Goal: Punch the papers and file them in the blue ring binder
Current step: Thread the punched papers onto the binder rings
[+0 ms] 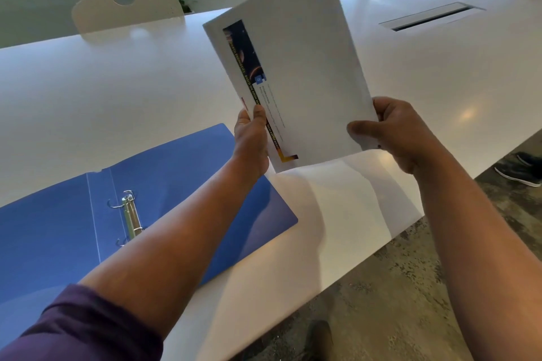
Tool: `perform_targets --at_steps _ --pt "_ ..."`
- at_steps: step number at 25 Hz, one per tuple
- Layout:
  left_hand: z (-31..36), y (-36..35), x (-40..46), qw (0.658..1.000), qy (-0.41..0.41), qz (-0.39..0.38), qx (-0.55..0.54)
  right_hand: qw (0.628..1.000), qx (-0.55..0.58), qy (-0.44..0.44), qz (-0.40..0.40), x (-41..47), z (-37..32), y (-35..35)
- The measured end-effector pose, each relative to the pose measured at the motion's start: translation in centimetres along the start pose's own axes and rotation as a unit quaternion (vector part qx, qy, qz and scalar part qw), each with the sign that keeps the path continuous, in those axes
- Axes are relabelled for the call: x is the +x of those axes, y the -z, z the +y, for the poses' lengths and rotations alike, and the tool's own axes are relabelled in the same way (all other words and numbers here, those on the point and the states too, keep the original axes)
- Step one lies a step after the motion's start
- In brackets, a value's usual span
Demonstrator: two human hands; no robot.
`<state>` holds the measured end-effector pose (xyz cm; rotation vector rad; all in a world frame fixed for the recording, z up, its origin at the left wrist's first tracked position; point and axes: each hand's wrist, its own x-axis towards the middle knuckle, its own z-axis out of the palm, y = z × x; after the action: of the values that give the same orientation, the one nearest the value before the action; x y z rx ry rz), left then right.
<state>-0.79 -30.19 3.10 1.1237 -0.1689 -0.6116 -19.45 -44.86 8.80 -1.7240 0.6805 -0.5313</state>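
Papers: my left hand (251, 138) and right hand (394, 133) each pinch the white printed paper stack (296, 67), upright above the counter (117, 91).
Binder: open blue plastic ring binder (181, 173) at the counter's near edge.
Tip: I'd square the edges, then line the holes with the rings.

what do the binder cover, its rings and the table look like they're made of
Binder: likely flexible plastic, smooth matte blue, thin with moulded spine creases. Rings: shiny silvery metal. Table: glossy white, laminate or lacquer perhaps; it mirrors the chairs.
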Motion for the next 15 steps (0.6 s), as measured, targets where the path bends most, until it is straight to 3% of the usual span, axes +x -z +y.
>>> perform_targets --at_steps 2,6,11,15 --pt "0.1 0.4 0.2 0.999 0.019 0.033 -0.021 0.993 0.104 -0.053 -0.011 -0.6 1.5 -1.1" --pt "0.0 0.5 0.2 0.993 0.055 0.058 -0.083 0.924 0.370 -0.100 0.005 -1.9 3.8 -5.4" --pt "-0.8 -0.2 -0.8 0.987 0.067 0.022 -0.145 0.936 0.344 -0.008 0.070 -2.1 3.2 -9.9" --pt "1.0 1.1 -0.7 0.994 0.047 -0.011 -0.099 0.955 0.285 0.004 0.085 -0.8 1.7 -8.2"
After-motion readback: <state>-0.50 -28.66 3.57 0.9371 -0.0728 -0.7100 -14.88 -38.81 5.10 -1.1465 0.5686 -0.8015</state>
